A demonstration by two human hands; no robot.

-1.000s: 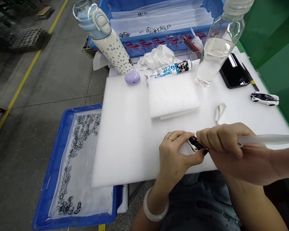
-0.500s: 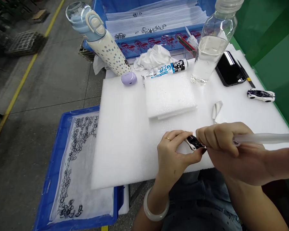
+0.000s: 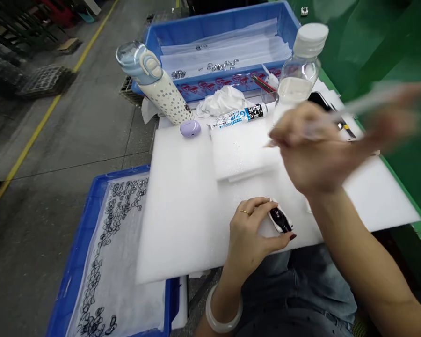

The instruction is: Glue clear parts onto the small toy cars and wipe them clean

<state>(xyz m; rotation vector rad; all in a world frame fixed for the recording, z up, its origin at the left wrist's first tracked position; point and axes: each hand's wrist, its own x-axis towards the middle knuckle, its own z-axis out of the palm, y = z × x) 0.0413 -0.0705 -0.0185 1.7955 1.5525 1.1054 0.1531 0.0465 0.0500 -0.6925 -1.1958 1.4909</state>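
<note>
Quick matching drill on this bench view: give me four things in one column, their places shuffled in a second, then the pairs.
1 toy car
2 purple earbud case
3 glue tube
4 polka-dot bottle

A beside the polka-dot bottle's base
B held in the left hand
C leaning at the white foam sheet's far-left corner
D lying in front of the crumpled cloth

Pairs: 1-B, 2-A, 3-D, 4-C

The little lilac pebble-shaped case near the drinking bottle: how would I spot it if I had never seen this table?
Start at the big white foam sheet covering the table and go to its far left corner, where the dotted drinking bottle leans. The lilac case lies on the foam just in front of the bottle's base, left of the blue-and-white tube. It is the only smooth, rounded, pale purple thing there.
</note>
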